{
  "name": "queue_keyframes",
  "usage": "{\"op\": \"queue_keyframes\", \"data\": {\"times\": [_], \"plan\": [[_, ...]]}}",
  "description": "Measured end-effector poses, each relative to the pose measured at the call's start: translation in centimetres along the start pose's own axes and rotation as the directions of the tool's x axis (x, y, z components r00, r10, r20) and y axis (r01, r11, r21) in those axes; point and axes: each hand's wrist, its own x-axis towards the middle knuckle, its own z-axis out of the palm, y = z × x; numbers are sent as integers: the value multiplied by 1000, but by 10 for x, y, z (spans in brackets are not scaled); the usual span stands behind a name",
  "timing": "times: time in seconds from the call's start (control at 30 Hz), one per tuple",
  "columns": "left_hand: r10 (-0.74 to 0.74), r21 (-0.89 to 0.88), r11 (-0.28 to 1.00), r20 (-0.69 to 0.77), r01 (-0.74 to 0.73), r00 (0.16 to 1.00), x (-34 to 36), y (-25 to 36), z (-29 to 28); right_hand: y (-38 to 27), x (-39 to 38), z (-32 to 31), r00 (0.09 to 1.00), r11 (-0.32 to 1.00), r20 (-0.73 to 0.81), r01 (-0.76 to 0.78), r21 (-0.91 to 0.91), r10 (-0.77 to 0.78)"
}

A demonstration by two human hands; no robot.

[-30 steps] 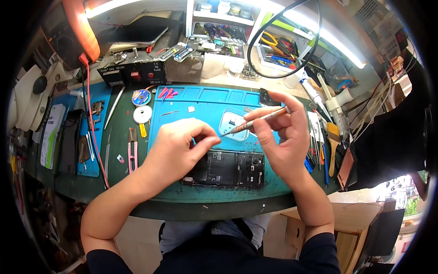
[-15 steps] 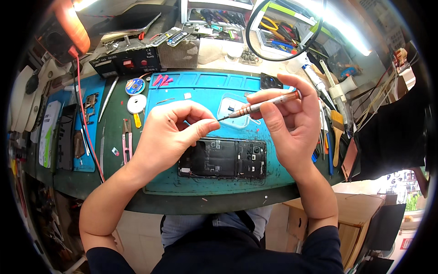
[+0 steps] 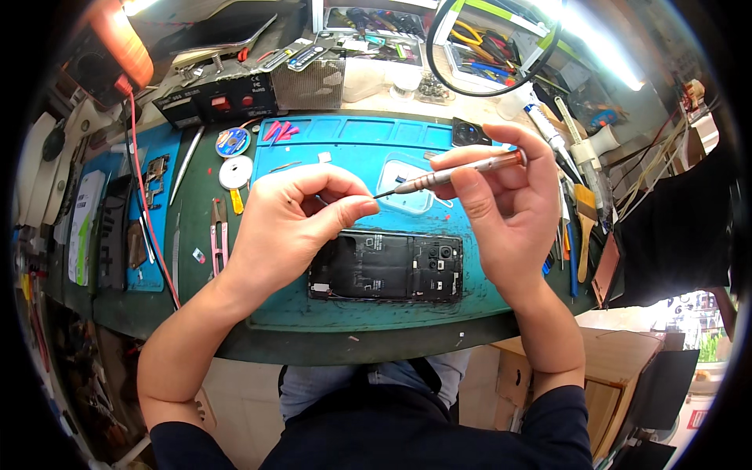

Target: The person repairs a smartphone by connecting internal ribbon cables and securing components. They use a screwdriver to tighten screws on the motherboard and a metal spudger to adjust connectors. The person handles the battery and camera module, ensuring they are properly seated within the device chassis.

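Observation:
A slim precision screwdriver [image 3: 423, 182] with a grey grip and reddish-brown end rests in my right hand [image 3: 513, 200], whose thumb and fingers close around it. The tool lies nearly level, its thin tip pointing left. At that tip, my left hand [image 3: 286, 227] has thumb and forefinger pinched together; whatever is between them is too small or hidden to make out. Below both hands lies an opened black smartphone [image 3: 392, 268], its inside facing up and its camera block at the right. My left hand covers the phone's upper left corner in this view.
The phone lies on a blue-green repair mat [image 3: 376, 317]. Behind the hands sits a clear plastic box [image 3: 419, 200]. Pink-handled pliers [image 3: 220, 243], wire spools [image 3: 235, 173] and a pen-shaped tool [image 3: 186, 166] lie left. A wide brush [image 3: 585, 207] stands among tools at right.
The screwdriver and my right hand have shifted slightly right, and more of the thin shaft shows beside my left fingertips. The whole view has moved a little too.

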Motion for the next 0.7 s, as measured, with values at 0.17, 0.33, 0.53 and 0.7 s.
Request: {"op": "queue_keyframes", "data": {"times": [0.17,0.33,0.53,0.7], "plan": [[38,-32,999,-17,-39,999,0,5,0,-3,1,-1,1000,1000,1,-7,-9,7],[-39,-103,994,21,41,999,-9,20,-6,-8,5,7,998,998,31,60,-25,-59],[-25,-132,991,29,29,999,-27,23,-16,-23,6,28,997,997,14,78,-13,-78],[192,297,935,29,-192,981,-51,14,-31,-23,4,33,986,982,113,138,-130,-124]]}}
